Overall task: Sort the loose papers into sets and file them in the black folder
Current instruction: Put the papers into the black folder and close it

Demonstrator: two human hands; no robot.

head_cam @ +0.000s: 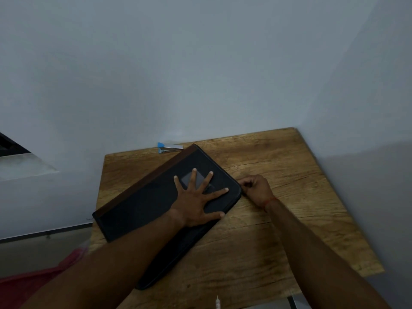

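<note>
Now left hand (196,205) flat on black folder (138,211), fingers (206,181) splayed; right hand (256,188) curled at its corner, grip unclear.

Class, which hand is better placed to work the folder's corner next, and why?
Right. The right hand is curled at the black folder's corner; the left hand lies flat on its cover, likely steadying it.

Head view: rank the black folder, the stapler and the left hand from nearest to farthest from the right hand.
1. The black folder: the right hand seems to pinch its right corner.
2. The left hand: pressed flat on the folder's middle, further left.
3. The stapler: by the wall, at the far edge of the table.
</note>
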